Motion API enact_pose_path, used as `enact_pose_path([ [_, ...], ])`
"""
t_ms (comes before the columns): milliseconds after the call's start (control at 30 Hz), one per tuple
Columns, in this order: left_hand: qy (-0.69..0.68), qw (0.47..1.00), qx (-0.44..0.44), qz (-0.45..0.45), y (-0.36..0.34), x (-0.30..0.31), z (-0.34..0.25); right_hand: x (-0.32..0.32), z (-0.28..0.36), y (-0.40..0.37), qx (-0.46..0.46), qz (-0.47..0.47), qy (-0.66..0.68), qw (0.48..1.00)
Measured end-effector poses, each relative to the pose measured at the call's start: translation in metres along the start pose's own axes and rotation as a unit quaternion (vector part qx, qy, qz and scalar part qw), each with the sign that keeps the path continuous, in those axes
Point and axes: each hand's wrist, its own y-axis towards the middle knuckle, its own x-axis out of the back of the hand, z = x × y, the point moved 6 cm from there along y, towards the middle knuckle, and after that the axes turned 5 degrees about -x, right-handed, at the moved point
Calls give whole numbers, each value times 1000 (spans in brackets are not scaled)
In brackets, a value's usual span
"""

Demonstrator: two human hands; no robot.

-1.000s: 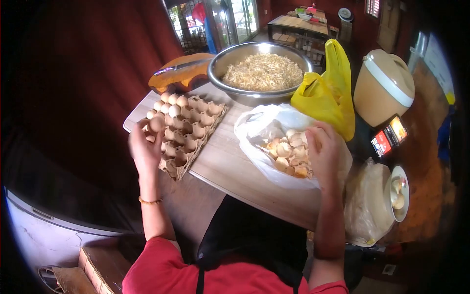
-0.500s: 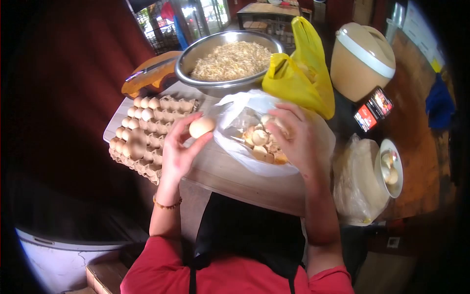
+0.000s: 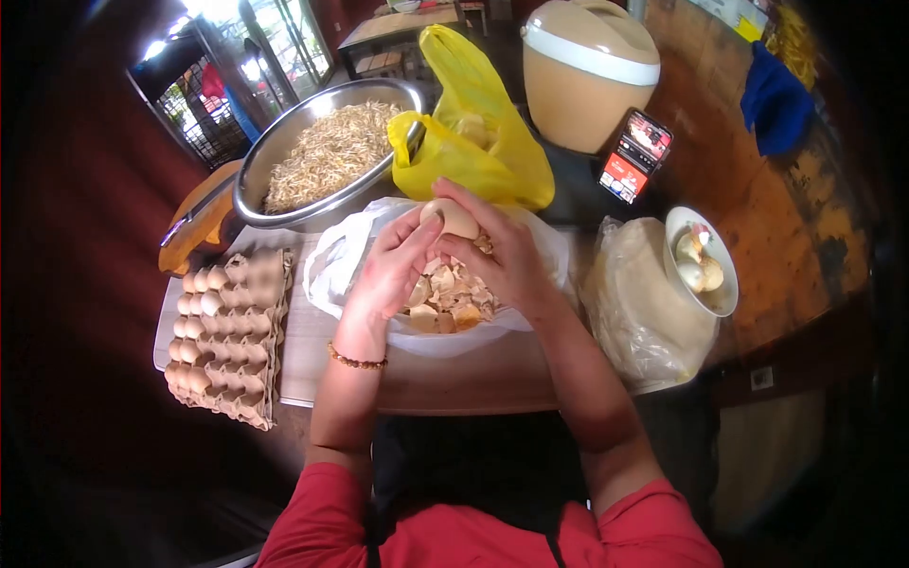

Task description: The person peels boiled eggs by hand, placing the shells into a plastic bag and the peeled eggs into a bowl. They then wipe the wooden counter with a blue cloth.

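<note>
Head view: both hands grasp one egg (image 3: pixel 456 218), left hand (image 3: pixel 390 272) and right hand (image 3: pixel 504 257) with fingertips on it; can't tell if the shell is cracked. Egg sits above a white plastic bag (image 3: pixel 333 273) holding eggshells (image 3: pixel 453 295), mid-counter (image 3: pixel 305 364), near the front edge. Egg tray (image 3: pixel 248 352) at the counter's left end, eggs in its left part, right part mostly bare cups. Steel basin (image 3: pixel 254 210) of sprouts toward the back edge, left side; yellow bag (image 3: pixel 488 161) just beside it. Clear plastic bag (image 3: pixel 630 308) and white bowl (image 3: pixel 727 295) right of the shells.
</note>
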Motion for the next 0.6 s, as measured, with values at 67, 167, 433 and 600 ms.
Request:
enact_pose_path([
  [67,15,1000,-16,-3,-3,1,0,-3,-2,-2,-17,2,-4,1000],
  [167,19,999,-15,24,-7,16,5,-10,-7,-2,-16,13,-1,1000],
  [433,22,999,-25,2,-9,19,7,-15,-9,-2,-30,27,1,999],
  [600,40,999,-28,-7,-10,21,4,-16,-2,-4,-11,15,-27,999],
])
